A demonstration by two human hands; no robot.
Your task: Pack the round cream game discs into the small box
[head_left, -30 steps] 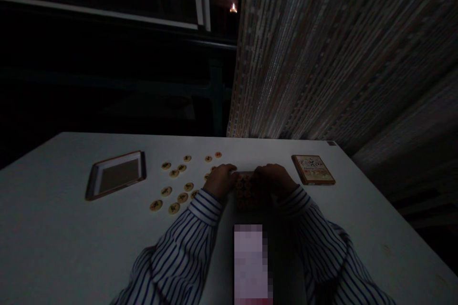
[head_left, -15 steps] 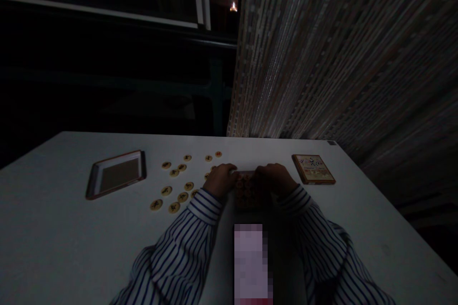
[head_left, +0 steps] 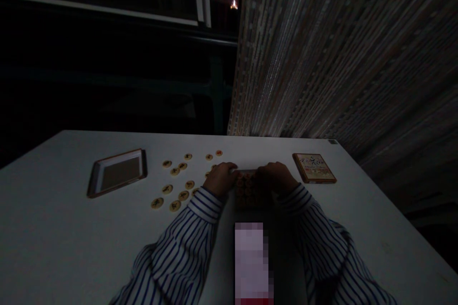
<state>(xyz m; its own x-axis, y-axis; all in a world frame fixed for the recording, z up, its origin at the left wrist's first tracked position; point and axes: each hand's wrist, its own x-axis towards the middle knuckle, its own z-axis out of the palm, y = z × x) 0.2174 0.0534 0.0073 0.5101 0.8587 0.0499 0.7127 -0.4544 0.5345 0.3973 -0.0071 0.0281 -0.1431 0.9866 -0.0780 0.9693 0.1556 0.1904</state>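
On a white table (head_left: 53, 238), my left hand (head_left: 221, 178) and my right hand (head_left: 277, 177) curl around the two sides of a small box (head_left: 247, 187) that holds round game pieces in rows. Both hands have their fingers closed against the box's far edge and sides. Several loose round tan pieces (head_left: 179, 181) with dark marks lie scattered on the table just left of my left hand. My sleeves are white with dark stripes. The light is very dim.
An open tray-like box half (head_left: 117, 172) with a dark rim lies at the left. A printed box lid (head_left: 314, 167) lies at the right. A striped curtain (head_left: 339, 47) hangs behind the table's far right. A blurred patch hides the area below the box.
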